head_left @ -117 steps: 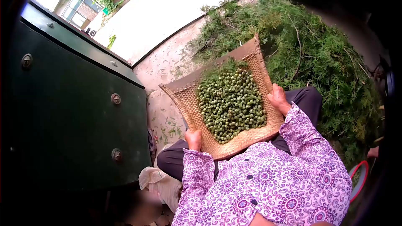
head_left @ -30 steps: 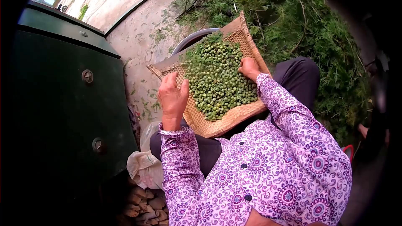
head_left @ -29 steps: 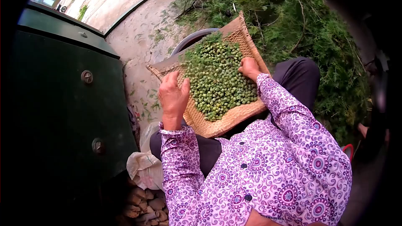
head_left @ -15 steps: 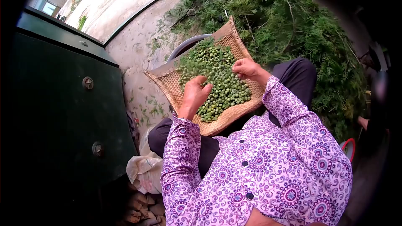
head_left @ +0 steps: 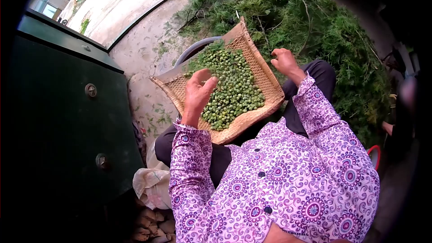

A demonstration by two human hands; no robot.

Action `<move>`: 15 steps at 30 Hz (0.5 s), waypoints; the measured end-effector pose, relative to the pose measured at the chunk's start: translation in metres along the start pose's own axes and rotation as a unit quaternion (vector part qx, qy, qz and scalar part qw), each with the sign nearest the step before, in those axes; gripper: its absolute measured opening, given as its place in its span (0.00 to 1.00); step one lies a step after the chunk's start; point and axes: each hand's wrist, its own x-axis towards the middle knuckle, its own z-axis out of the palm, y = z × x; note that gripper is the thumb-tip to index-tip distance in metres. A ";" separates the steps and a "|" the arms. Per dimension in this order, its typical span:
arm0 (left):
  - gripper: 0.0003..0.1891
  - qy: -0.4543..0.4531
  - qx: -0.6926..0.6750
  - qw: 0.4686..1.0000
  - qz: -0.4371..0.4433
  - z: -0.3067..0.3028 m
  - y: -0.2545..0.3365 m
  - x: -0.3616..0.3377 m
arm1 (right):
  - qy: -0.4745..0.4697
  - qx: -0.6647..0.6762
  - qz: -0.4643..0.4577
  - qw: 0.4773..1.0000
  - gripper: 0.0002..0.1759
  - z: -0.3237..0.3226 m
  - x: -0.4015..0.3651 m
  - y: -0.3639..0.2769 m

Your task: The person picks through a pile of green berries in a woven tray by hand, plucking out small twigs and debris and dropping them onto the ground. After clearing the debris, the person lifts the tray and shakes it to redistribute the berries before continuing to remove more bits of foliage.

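Note:
A woven scoop-shaped basket (head_left: 263, 78) rests across my lap, tilted, with many small round green cones (head_left: 234, 92) spread over its middle. Feathery green sprigs (head_left: 208, 56) lie among the cones toward the far left. My left hand (head_left: 197, 92) hovers over the basket's left side, fingers bent and thumb apart, nothing visible in it. Beyond the basket's right rim, my right hand (head_left: 285, 63) is raised near my knee and the branches. Its index finger and thumb are a little apart, and I see nothing between them.
A large heap of cut evergreen branches (head_left: 288, 18) covers the ground ahead and to the right. Under the basket's far edge shows a round basin (head_left: 193, 47). A dark green metal cabinet (head_left: 67, 108) stands at left, near a pale sack (head_left: 153, 186).
My right hand has moved from over the cones out past the basket's right rim, its fingers parting. My left hand has lifted slightly and shifted left.

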 end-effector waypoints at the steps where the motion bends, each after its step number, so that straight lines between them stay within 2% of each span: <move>1: 0.24 0.003 -0.003 1.000 -0.003 0.000 0.001 -0.001 | -0.060 0.063 0.014 0.996 0.07 0.004 -0.002 -0.021; 2: 0.23 0.006 -0.004 1.000 -0.006 0.000 0.002 0.000 | -0.118 0.126 0.029 0.985 0.06 0.007 -0.004 -0.035; 4: 0.23 0.002 -0.001 1.000 -0.002 0.000 -0.005 0.003 | -0.210 0.078 -0.038 0.974 0.04 0.035 -0.011 -0.045; 5: 0.23 -0.001 0.001 1.000 0.003 0.000 -0.009 0.005 | -0.247 -0.004 -0.056 0.967 0.05 0.055 -0.014 -0.041; 6: 0.23 0.001 0.001 1.000 0.002 -0.001 -0.009 0.005 | -0.224 -0.021 -0.062 0.972 0.04 0.097 -0.023 -0.014; 11: 0.21 0.013 0.016 1.000 0.004 -0.004 -0.011 0.004 | -0.219 -0.121 0.045 0.967 0.08 0.115 -0.026 -0.034; 15: 0.21 0.011 0.021 1.000 0.005 -0.006 -0.003 0.003 | -0.281 -0.159 0.040 0.946 0.10 0.104 -0.016 -0.044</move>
